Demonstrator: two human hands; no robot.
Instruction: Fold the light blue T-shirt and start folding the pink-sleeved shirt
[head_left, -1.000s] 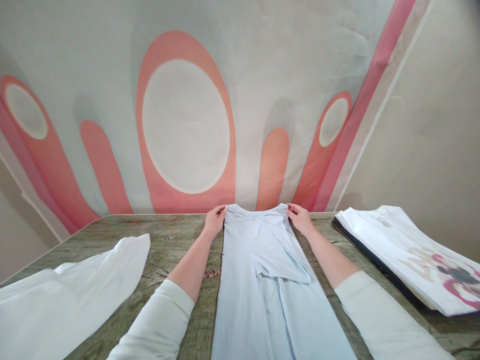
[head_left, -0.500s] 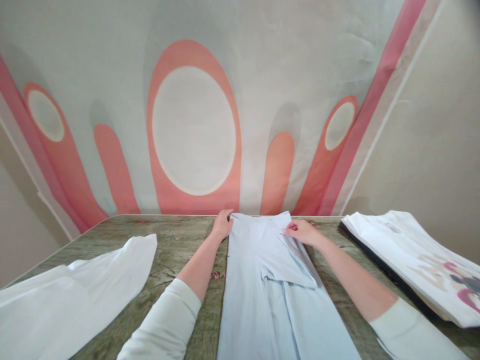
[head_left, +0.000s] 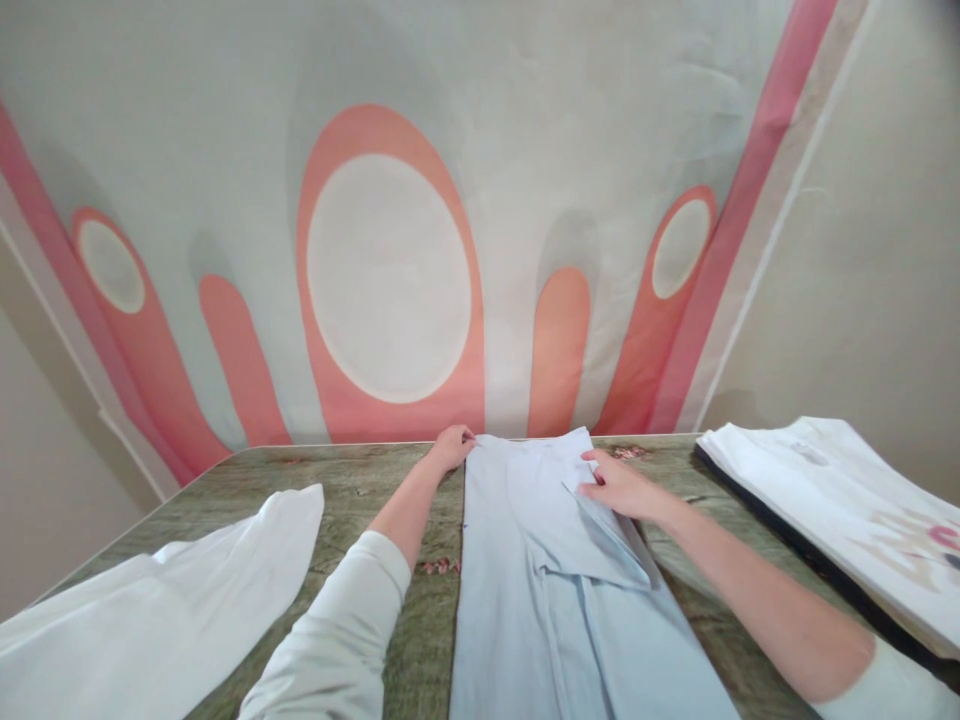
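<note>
A pale blue shirt (head_left: 517, 560) lies folded into a long strip on the table, with what looks like a short sleeve (head_left: 592, 545) laid across its front. At the strip's far left corner, my left hand (head_left: 454, 447) has its fingertips closed on the cloth edge. Beside the far right edge is my right hand (head_left: 619, 485), thumb and fingers apart, touching or just over the cloth near the sleeve. No grip shows in that hand.
A wood-patterned table (head_left: 360, 460) reaches to a wall hanging (head_left: 510, 200) with pink and orange shapes. On the left lies a spread white garment (head_left: 180, 610). A stack of folded shirts (head_left: 817, 480), white printed one on top, rests at the right.
My right hand has loosened from its pinch at the shirt's right edge, and its fingers have spread. The left hand stays at the far left corner. The view has shifted slightly.
</note>
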